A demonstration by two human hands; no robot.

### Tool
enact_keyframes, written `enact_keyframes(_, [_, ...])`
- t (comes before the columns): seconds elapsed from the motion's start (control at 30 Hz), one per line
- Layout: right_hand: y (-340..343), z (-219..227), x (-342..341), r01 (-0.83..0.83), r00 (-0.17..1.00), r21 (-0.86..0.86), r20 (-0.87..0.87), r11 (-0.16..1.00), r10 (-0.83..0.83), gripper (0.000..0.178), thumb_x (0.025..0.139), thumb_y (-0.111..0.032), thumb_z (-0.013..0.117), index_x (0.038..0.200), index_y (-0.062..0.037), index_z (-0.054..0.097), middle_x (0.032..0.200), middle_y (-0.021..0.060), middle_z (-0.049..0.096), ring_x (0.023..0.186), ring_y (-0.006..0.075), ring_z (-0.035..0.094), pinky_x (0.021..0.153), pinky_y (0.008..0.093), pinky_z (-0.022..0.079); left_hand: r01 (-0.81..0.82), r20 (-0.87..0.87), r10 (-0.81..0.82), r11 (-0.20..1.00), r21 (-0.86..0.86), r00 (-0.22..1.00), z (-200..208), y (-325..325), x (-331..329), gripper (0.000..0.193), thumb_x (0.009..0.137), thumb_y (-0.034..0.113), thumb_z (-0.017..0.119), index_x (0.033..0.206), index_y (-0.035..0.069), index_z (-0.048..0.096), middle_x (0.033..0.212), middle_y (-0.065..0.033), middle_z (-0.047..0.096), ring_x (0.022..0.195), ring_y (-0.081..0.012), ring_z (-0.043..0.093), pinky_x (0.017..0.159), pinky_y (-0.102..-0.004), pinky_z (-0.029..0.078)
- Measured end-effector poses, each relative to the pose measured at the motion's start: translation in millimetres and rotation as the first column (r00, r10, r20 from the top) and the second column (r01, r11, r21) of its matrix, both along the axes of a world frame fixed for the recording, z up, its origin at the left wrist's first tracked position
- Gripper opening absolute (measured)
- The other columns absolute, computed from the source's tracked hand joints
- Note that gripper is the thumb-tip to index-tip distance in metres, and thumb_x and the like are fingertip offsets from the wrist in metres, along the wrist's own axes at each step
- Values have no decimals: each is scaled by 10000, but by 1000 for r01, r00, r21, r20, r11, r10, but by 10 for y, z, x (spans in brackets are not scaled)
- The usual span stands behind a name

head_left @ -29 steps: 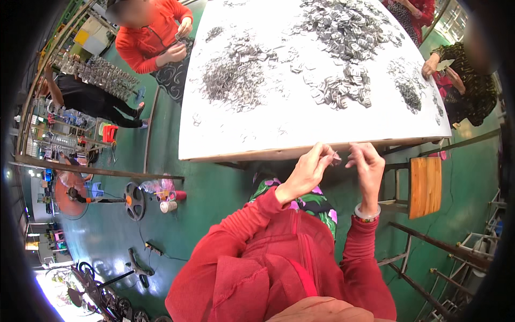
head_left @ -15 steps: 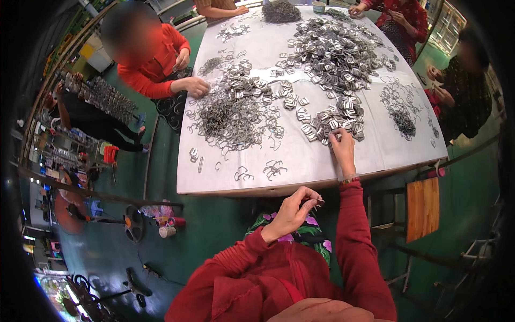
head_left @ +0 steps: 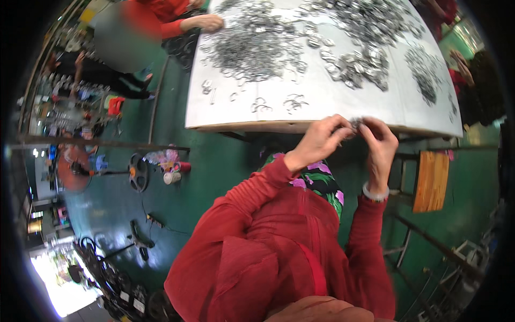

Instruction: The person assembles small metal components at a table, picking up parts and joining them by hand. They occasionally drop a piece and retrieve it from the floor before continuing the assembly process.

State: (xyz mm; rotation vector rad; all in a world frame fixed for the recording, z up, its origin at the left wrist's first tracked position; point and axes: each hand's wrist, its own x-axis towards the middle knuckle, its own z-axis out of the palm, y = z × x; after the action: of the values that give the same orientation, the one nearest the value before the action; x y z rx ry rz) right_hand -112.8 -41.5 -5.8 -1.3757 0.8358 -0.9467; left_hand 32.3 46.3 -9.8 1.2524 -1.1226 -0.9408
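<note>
Just off the near edge of the white-topped table (head_left: 343, 104), my left hand (head_left: 321, 140) and my right hand (head_left: 381, 144) meet. Their fingertips are closed on a small grey metal piece (head_left: 355, 124), too small and blurred to make out its exact shape. Beyond them on the table lies a heap of small slotted metal buckles (head_left: 358, 68). Thin curved wire hooks (head_left: 249, 51) are piled further left. Two small clusters of loose hooks (head_left: 294, 102) lie close to the near edge, left of my hands.
A co-worker's hand (head_left: 209, 22) reaches over the table's left edge. Another person sits at the right, beyond scattered hooks (head_left: 425, 75). A wooden stool (head_left: 431, 181) stands to my right. Cups and a plastic bag (head_left: 170, 167) are on my left, near a fan (head_left: 74, 168).
My right hand has left the buckle heap and come back to my left hand, which has risen slightly. Both now hold the small metal piece together. The view has tilted down.
</note>
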Motion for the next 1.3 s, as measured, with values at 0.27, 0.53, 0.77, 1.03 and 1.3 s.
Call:
enact_keyframes(0.27, [259,40,41,114,992,-86,65,990,-108,159,779,86,659,934,51,653,838,87,666,701,116,618,648,220,513,-16,314,47,995,-101,948,-72,37,4,114,858,110,583,873,-3,581,792,-123,630,718,-255,606,658,-354,469])
enact_keyframes(0.53, [195,-150,-16,65,950,199,288,978,-122,138,780,90,642,915,61,638,801,142,657,621,167,617,560,252,522,-124,299,145,988,-87,943,-227,-103,503,357,830,83,639,1173,26,557,993,-107,638,951,-207,615,834,-333,481])
enact_keyframes(0.77, [150,-83,-47,1,967,249,245,969,-64,136,744,100,668,872,56,654,767,114,656,615,151,618,576,235,503,-261,959,185,957,-127,213,-970,-804,2064,32,749,108,636,781,104,641,857,-73,524,912,-252,512,758,-376,434])
enact_keyframes(1.03, [188,1,-86,14,975,197,214,980,-57,117,766,89,657,877,55,647,765,113,661,627,142,624,594,235,512,-328,800,388,910,-253,458,-604,-743,1790,55,833,49,549,877,25,525,828,-123,552,818,-301,544,711,-398,443])
enact_keyframes(1.3, [344,31,-42,124,990,62,56,990,-127,108,792,59,647,900,51,644,795,78,659,671,109,605,601,220,497,76,-116,-75,997,3,990,69,-28,128,141,924,122,552,982,-6,538,962,-34,572,833,-77,532,742,-221,449])
